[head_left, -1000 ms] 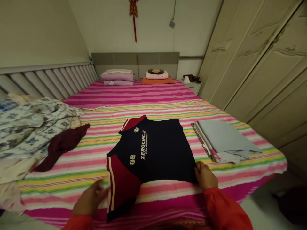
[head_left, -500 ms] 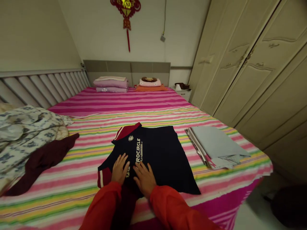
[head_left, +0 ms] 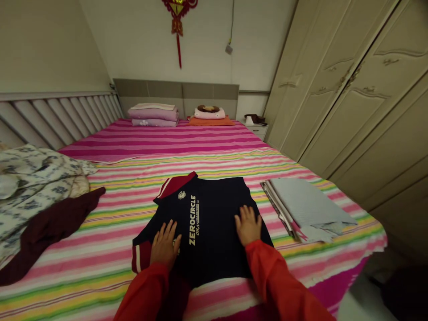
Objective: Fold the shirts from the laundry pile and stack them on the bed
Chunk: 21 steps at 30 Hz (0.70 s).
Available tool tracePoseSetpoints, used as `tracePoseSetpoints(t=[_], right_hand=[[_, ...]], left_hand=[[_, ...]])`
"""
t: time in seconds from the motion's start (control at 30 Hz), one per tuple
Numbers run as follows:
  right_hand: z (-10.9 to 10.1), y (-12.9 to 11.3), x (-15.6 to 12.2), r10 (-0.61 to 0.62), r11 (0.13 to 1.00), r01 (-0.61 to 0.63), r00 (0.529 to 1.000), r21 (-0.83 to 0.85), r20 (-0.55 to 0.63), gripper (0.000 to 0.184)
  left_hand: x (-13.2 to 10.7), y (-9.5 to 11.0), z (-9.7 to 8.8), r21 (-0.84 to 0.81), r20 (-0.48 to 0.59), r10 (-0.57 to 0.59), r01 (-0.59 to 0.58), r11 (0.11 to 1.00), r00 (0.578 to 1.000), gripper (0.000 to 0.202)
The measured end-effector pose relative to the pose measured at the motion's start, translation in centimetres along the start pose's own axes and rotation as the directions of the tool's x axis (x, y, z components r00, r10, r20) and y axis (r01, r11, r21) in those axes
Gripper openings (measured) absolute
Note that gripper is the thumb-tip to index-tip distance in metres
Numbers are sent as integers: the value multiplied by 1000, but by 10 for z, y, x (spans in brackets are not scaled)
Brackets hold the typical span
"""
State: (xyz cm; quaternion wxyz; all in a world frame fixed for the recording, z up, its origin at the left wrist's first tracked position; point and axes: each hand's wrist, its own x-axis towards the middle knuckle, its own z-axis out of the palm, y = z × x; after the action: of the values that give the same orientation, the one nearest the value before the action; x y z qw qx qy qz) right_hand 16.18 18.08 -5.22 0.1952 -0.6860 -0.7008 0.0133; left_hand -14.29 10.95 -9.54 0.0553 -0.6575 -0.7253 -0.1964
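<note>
A dark navy T-shirt (head_left: pixel 217 223) with red sleeves, white stripes and "ZEROCIRCLE" lettering lies spread flat on the striped bed sheet (head_left: pixel 110 263), its hem toward the right. My left hand (head_left: pixel 165 245) rests flat on the shirt beside the lower red sleeve, fingers out. On the shirt's right part, close to the hem, my right hand (head_left: pixel 249 224) lies palm down with its fingers apart. Some dark red cloth below the shirt is partly hidden by my left sleeve.
To the right sits a stack of folded clothes (head_left: pixel 307 205), light blue-grey on top. A maroon garment (head_left: pixel 56 227) and flowered cloth (head_left: pixel 36 174) lie at the left. Folded bedding (head_left: pixel 154 116) is by the headboard (head_left: pixel 147 91); wardrobes (head_left: pixel 334 89) stand along the right.
My right hand has moved right across the shirt from the lettering to near the hem, uncovering the print. My left hand remains near the lower sleeve. The camera view has shifted slightly.
</note>
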Motion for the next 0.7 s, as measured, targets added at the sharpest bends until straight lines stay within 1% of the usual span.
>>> tracePoseSetpoints(t=[0.03,0.07,0.1,0.13,0.17,0.2,0.23,0.27,0.33,0.4,0.43,0.5,0.53,0.6,0.67,0.7], right_hand=[[4,-24,-5,-135,990,134,991,50,16,50],[9,-48,-13,-300,950,292,952,114,56,49],[15,-71,-20,-457,882,436,884,179,96,48],[21,-91,-26,-569,813,533,813,233,126,47],[26,-106,-29,-630,767,580,763,276,145,47],[30,-115,-29,-660,741,599,733,305,163,48],[33,-118,-24,-663,738,595,726,319,180,49],[34,-115,-15,-642,757,571,741,316,198,49],[32,-93,13,-549,830,490,803,267,232,48],[27,-59,44,-398,915,365,885,168,241,47],[25,-41,58,-320,947,301,922,115,219,47],[23,-9,79,-172,985,169,970,34,170,47],[24,4,85,-108,994,107,984,12,140,48],[30,22,91,-23,1000,23,998,-4,64,49],[39,31,90,3,1000,-3,1000,-3,4,51],[43,32,89,4,1000,-4,1000,-1,-14,52]], left_hand=[[0,-1,1,0,-1,0,0,1000,1000,51],[-1,-2,2,-1,-2,0,0,1000,1000,51],[-1,-3,3,-2,-2,1,-1,1000,1000,51],[-1,-4,4,-1,-1,2,-2,1000,1000,51],[-1,-5,4,2,1,3,-3,1000,1000,51],[-2,-6,4,7,4,6,-6,1000,1000,51],[-2,-7,4,14,9,9,-9,1000,1000,51],[-2,-8,4,21,16,14,-14,1000,1000,51],[-1,-8,3,35,30,21,-22,999,999,51],[-1,-7,1,45,41,18,-20,999,999,51],[-2,-6,0,49,47,12,-14,999,999,51],[-4,-3,-2,50,61,-4,1,999,998,50],[-6,-3,-3,46,68,-10,6,999,998,50],[-9,-3,-4,21,71,-25,24,999,997,50],[-5,-7,-6,-57,73,-36,40,998,997,48],[1,-10,-9,-127,77,-32,42,991,997,45]])
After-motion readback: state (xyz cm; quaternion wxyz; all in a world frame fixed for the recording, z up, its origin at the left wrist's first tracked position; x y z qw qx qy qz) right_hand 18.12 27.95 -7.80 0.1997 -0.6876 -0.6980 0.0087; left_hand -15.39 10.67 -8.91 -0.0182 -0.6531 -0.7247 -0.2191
